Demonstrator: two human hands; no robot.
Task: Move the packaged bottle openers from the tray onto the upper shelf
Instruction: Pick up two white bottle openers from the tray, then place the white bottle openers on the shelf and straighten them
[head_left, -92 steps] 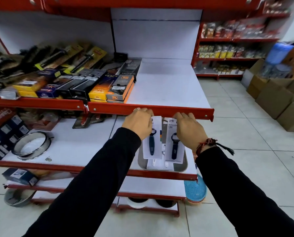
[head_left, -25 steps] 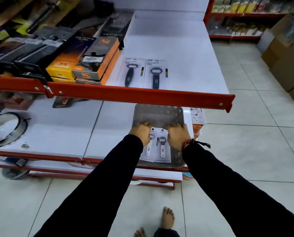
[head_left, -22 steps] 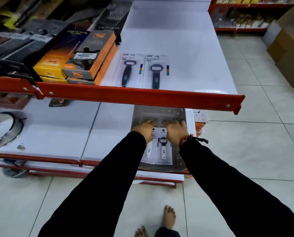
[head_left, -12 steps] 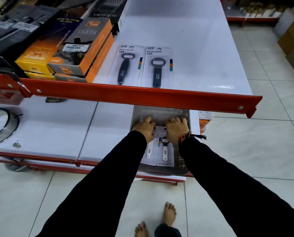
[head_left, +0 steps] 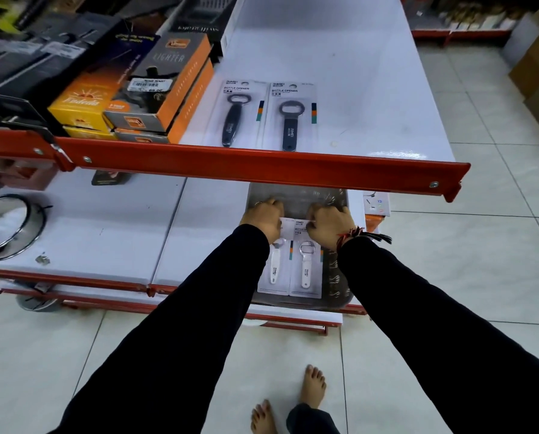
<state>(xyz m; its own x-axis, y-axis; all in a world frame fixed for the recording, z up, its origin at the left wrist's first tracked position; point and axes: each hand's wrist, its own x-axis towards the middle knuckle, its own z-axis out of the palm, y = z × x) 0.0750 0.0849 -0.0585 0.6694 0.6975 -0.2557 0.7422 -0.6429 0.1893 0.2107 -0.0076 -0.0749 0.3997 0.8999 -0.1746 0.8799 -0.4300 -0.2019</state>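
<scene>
Two dark-handled openers (head_left: 263,115) lie flat side by side on the upper shelf (head_left: 371,89), close behind its red front rail (head_left: 261,166), at about 12 o'clock from the hands. Each is sealed on a white card marked "BOTTLE OPENER". At their 9 o'clock, just beside the left card, stand stacked orange and grey boxes (head_left: 155,89).

Below the rail, on the lower shelf (head_left: 111,233), sits a grey metal tray (head_left: 337,277). In it lie two white-handled openers (head_left: 290,264), also carded, side by side and touching along their long edges, handles pointing toward 6 o'clock.

The left hand (head_left: 263,216) rests on the top edge of the left card, fingers curled down over it; a ring shows on one finger. The right hand (head_left: 330,222) is at the top of the right card, fingers bent and apparently pinching its edge, though the fingertips are hidden under the knuckles, so the grip on either card is not certain. A red and black thread band (head_left: 352,234) circles the right wrist. Both arms wear black sleeves.

At 9 o'clock from the tray, well apart, a round metal ring (head_left: 8,227) lies on the lower shelf. Bare feet (head_left: 293,399) stand on the pale floor tiles at 6 o'clock.
</scene>
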